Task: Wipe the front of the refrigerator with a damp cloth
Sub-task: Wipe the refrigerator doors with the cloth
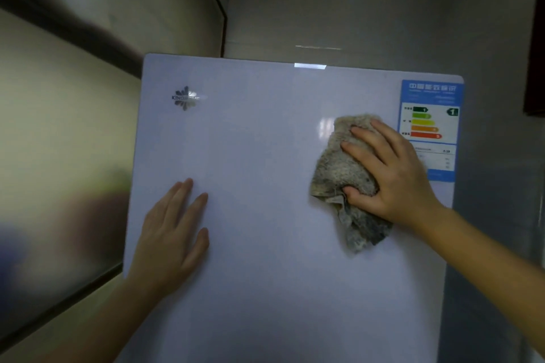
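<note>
The glossy white refrigerator door [259, 156] fills the middle of the head view. A grey-brown crumpled cloth [339, 171] is pressed against the door's upper right part. My right hand [389, 174] lies spread over the cloth, with the thumb hooked under a fold, holding it flat on the door. My left hand [174, 233] rests palm-down on the door at the lower left, fingers together, holding nothing. The lower tail of the cloth hangs below my right hand.
A blue energy label [430, 127] is stuck at the door's top right corner, just right of the cloth. A silver brand logo [185, 97] sits at the top left. A frosted glass panel with a dark frame [59, 156] stands to the left. A grey wall runs on the right.
</note>
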